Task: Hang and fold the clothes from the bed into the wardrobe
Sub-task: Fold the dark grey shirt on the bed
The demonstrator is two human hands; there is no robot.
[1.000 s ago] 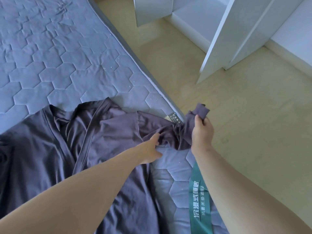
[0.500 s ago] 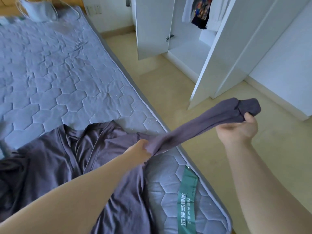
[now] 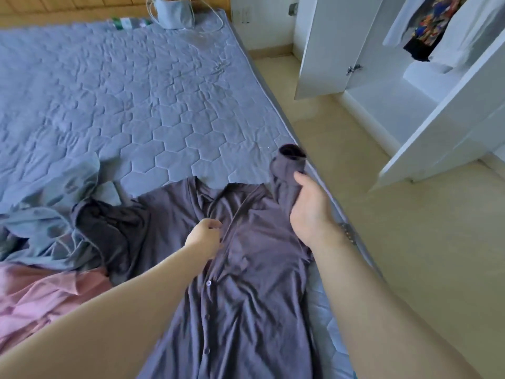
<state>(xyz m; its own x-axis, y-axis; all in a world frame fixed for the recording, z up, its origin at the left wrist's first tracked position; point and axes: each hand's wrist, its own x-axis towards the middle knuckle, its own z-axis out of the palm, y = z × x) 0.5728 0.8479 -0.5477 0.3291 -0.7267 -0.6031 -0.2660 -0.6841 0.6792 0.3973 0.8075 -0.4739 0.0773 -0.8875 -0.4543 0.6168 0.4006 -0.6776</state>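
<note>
The dark purple-grey button-front shirt [image 3: 246, 269] lies spread face up on the blue-grey hexagon-quilted mattress [image 3: 136, 91], filling the lower centre of the frame, its long axis running from the collar at mid-frame down to the bottom edge. The right hand [image 3: 308, 209] sits at the shirt's right shoulder, fingers curled round the bunched sleeve [image 3: 287, 165], whose cuff stands up just above it near the mattress edge. The left hand [image 3: 205, 236] rests at the button placket near the chest, fingers loosely curled toward the cloth; I can't tell whether it pinches the fabric or only touches it. So the sleeve is the right hand's business, and the fold looks set to bring it inward toward the placket. The white open-doored wardrobe [image 3: 382, 77] waits upper right, across the pale floor.
</note>
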